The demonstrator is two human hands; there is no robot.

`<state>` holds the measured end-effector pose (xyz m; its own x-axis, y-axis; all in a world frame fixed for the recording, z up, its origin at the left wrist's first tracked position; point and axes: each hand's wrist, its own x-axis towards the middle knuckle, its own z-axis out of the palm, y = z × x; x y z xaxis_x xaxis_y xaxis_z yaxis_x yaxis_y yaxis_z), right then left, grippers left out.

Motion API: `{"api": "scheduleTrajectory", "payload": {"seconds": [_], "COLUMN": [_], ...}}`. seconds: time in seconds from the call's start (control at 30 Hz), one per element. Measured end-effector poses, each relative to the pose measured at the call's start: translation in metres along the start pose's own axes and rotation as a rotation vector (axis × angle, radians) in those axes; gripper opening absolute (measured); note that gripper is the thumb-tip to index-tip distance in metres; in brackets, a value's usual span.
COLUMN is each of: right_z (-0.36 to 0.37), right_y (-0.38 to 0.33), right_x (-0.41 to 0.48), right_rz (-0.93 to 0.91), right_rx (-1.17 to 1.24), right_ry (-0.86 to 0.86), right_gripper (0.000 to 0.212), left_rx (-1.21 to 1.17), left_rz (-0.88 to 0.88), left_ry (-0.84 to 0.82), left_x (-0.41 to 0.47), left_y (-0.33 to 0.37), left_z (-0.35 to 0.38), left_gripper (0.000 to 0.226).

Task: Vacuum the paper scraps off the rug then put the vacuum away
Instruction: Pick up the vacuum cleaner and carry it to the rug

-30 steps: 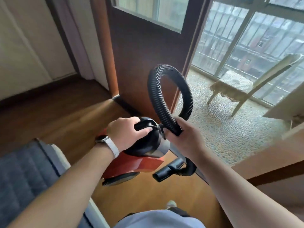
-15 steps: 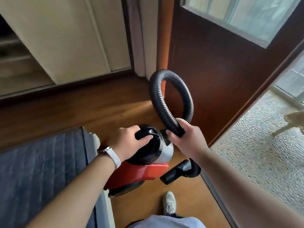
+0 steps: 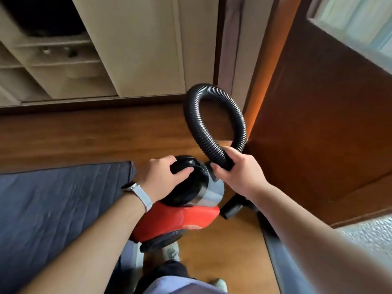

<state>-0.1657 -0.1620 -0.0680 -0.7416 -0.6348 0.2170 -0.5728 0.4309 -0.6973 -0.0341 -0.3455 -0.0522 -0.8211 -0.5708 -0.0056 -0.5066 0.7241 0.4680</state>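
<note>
The black top handle (image 3: pixel 184 165) of the red canister vacuum (image 3: pixel 178 219) is gripped by the left hand (image 3: pixel 163 177). The looped black ribbed hose (image 3: pixel 212 124) is clasped by the right hand (image 3: pixel 239 172), above the wooden floor (image 3: pixel 84 134).

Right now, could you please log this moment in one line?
left hand: grips vacuum handle | right hand: holds hose | vacuum: carried

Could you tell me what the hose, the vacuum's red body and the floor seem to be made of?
The hose looks like flexible black plastic: close ribs, tight bend, slight gloss. The vacuum's red body seems hard moulded plastic, smooth and glossy. The floor looks like varnished wood or laminate: brown grain, soft sheen; I cannot tell which.
</note>
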Motion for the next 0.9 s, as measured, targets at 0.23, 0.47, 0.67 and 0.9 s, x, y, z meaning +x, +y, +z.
{"api": "scheduleTrajectory", "payload": {"seconds": [0.23,0.47,0.67,0.9], "right_z": [0.045,0.094,0.129,0.169], "right_y": [0.003,-0.019,-0.041,-0.053], "right_x": [0.103,0.224,0.314,0.41], "right_rz": [-0.069,-0.056,-0.034,-0.088], "right_rx": [-0.058,-0.077,-0.03,-0.006], "right_ry": [-0.063,-0.076,-0.038,-0.078], "right_gripper": [0.046,0.047,0.043,0.036], "left_rx": [-0.076,-0.19,-0.1,-0.04], "left_rz": [-0.049,-0.018,0.015,-0.053], "left_ry": [0.001,-0.009,0.018,0.02], "left_x": [0.09,0.215,0.304,0.387], "left_y": [-0.039,-0.105,-0.137,-0.17], "left_z": [-0.008,-0.02,-0.059,-0.094], "left_gripper": [0.038,0.03,0.036,0.034]}}
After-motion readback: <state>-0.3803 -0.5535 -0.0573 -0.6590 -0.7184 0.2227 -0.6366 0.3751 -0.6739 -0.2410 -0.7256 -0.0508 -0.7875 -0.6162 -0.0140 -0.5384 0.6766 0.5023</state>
